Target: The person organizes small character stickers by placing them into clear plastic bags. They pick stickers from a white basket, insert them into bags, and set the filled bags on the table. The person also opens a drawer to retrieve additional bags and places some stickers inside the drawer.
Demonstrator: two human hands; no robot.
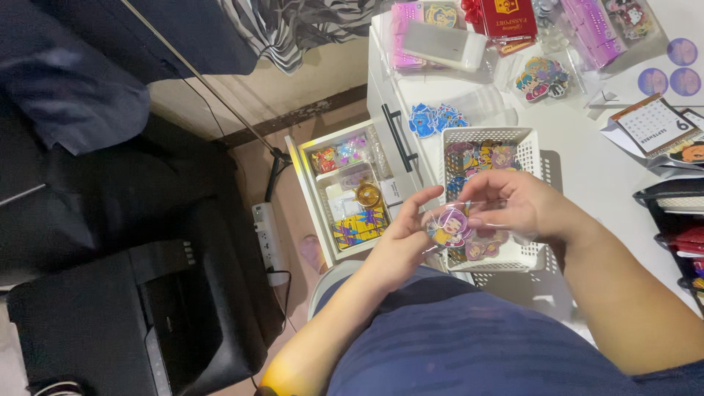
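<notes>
the charm (449, 227) in its clear sleeve is purple, pink and yellow; white perforated basket (529, 139); blue cutouts (434, 119); red booklet (508, 16); navy striped shirt (469, 345); black printer (132, 323)

Bright, even overhead light washes the white bench (587, 158) almost to glare, while the left side sinks into dim shadow, wide-angle distortion bends the edges, and the fingers (480, 192) look slightly soft.

Looks like a home craft corner. White desk (587, 169) strewn with bagged cartoon charms, a white mesh basket (490, 136) in its middle, an open drawer (345, 191) of trinkets left of the desk, a power strip (268, 238) on the floor below.
</notes>
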